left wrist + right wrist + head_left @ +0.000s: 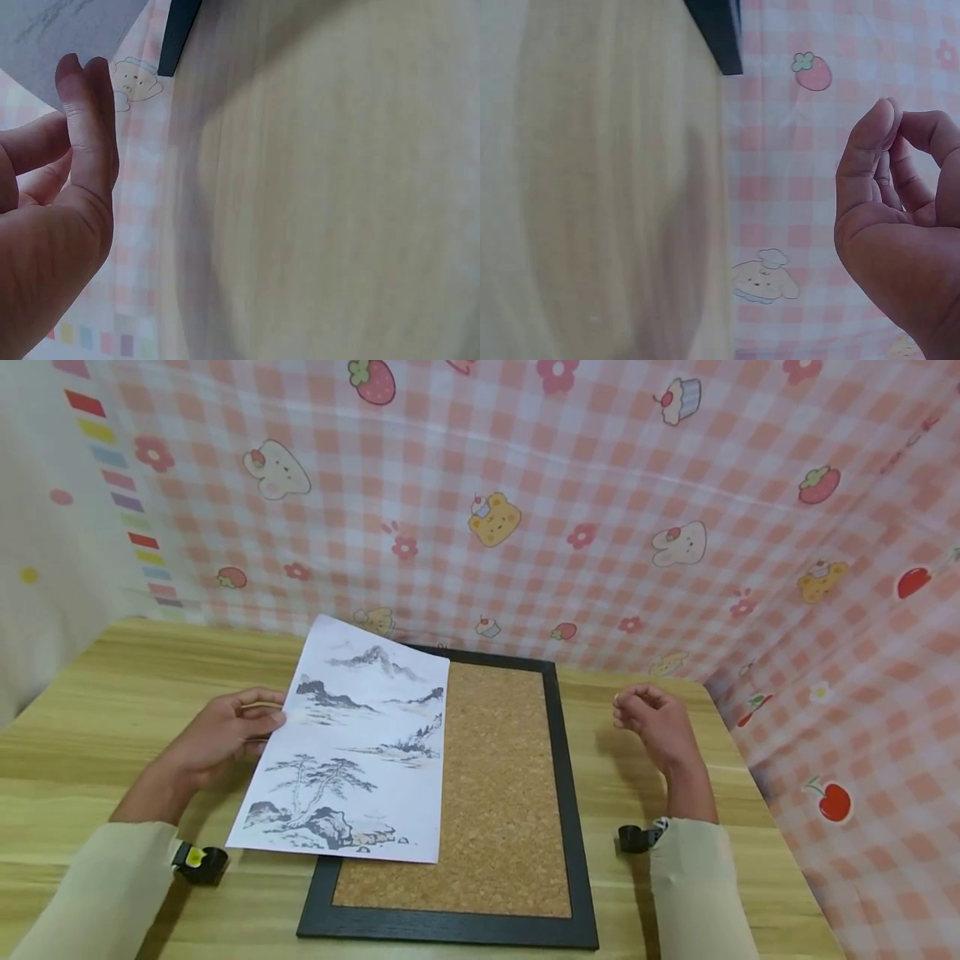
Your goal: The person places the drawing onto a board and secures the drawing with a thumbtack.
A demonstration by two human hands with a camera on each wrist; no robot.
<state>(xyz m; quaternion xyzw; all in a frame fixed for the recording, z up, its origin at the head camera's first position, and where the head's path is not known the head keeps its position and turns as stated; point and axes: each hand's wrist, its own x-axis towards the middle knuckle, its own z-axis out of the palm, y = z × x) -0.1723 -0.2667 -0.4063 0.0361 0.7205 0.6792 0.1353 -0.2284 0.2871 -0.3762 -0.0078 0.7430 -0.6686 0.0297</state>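
Observation:
A white sheet of paper (pixel 352 743) printed with a grey ink landscape of mountains, pines and rocks is held by its left edge, tilted above the board. My left hand (pixel 232 731) pinches that edge between thumb and fingers; the left wrist view shows the fingers (pixel 90 142) against the paper's grey underside (pixel 45 45). Beneath lies a cork board (pixel 502 793) in a black frame, its left part covered by the sheet. To the board's right my right hand (pixel 654 722) hovers over the table, thumb and fingertips curled together. Nothing plainly shows between them in the right wrist view.
The light wood table (pixel 637 910) runs under everything. Behind it and along the right side hangs a pink checked cloth (pixel 450 468) with cartoon prints. Black wrist devices (pixel 201 865) sit at both sleeves.

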